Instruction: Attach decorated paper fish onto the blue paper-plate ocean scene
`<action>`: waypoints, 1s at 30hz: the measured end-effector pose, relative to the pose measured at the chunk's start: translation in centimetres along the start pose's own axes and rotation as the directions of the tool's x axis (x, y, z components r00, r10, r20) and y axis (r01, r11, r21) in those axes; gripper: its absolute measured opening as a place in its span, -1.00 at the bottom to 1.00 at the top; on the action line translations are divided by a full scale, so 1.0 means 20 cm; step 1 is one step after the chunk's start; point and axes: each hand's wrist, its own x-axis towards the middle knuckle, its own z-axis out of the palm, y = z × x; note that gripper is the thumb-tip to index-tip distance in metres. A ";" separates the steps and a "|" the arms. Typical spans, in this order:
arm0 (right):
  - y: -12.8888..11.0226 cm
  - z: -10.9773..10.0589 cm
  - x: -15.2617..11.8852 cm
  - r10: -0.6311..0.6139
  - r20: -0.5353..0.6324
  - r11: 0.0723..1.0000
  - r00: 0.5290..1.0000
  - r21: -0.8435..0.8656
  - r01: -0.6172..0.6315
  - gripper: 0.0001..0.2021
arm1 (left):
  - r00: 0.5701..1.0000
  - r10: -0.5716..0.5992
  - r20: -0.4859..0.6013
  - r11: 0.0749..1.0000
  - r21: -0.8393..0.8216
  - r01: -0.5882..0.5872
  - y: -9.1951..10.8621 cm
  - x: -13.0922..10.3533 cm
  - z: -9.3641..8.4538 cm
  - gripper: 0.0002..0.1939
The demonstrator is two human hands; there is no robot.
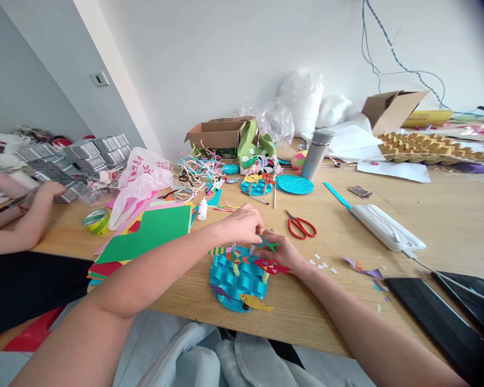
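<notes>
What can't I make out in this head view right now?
- Green paper fish: mostly covered by the left hand and right hand; grip unclear.
- Red print on the plastic bag: too small to read.
- Black tray: cut off by the frame's right edge.

Both hands at a green paper fish above the blue craft plate.

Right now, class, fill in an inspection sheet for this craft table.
Surface: wooden table, paper scraps scattered.
Job's things: blue paper disc with paper fish; green fish at both hands.
Clutter: red scissors, glue bottle, coloured paper stack, tape roll, steel flask.
Grip: left hand and right hand pinch the green fish.
Cables: wall cables.
Surroundings: another person's arm at left.
</notes>
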 end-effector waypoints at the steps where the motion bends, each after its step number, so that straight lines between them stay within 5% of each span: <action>1: 0.00 0.01 0.00 -0.004 -0.011 1.000 1.000 0.003 0.004 -0.67 | 1.000 0.001 -0.004 1.000 0.001 -0.001 0.00 0.00 0.00 -0.90; 30: 0.03 0.07 0.01 -0.071 -0.104 0.997 0.992 0.007 0.072 -0.71 | 0.999 0.033 -0.036 0.996 -0.084 -0.035 -0.07 -0.05 0.06 -0.87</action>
